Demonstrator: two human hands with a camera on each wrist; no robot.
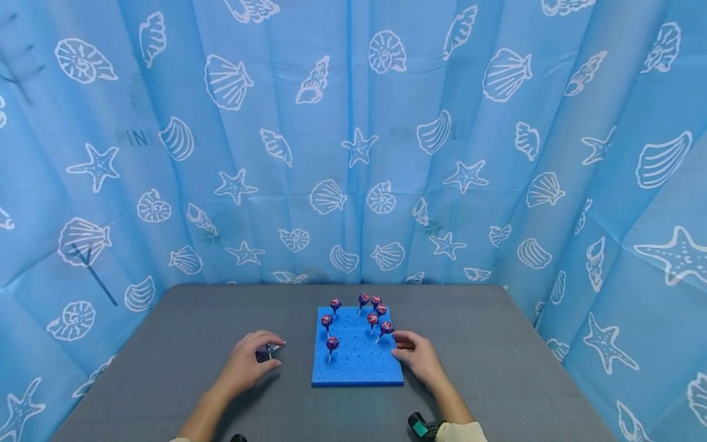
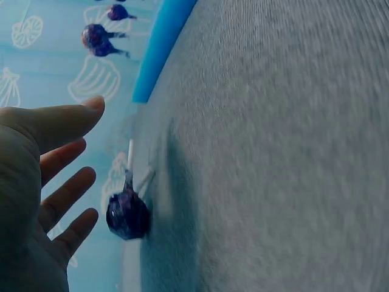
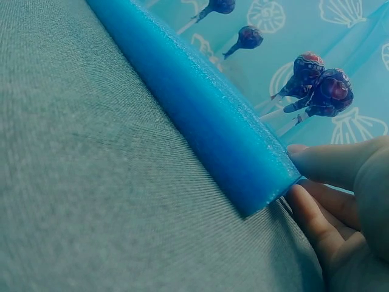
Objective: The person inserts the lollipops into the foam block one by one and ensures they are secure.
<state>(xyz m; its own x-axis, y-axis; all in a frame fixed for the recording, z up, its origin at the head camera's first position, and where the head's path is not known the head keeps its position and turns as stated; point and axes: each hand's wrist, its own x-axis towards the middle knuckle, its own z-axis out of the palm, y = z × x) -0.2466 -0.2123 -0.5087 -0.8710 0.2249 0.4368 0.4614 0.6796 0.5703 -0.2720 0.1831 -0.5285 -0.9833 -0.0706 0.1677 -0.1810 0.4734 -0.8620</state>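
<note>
My left hand (image 1: pixel 250 361) is over the table left of the foam board, thumb and fingers spread apart. Beside its fingers, lollipops (image 2: pixel 127 216) in dark purple wrappers lie on the table; two white sticks show, and the hand partly hides them in the head view. At the blue foam board's (image 1: pixel 359 373) right edge, my right hand (image 1: pixel 420 359) grips the side, thumb at the top edge and fingers against the side below. Three lollipops (image 1: pixel 332 344) stand upright along the board's left side. Several more (image 1: pixel 372 320) are clustered at its back right, some tilted.
Small holes dot the middle of the board. It lies on a grey table (image 1: pixel 497 368). Behind and beside the table hangs a blue curtain (image 1: pixel 353 172) with white shell prints. A black and green device (image 1: pixel 424 426) is at the right wrist.
</note>
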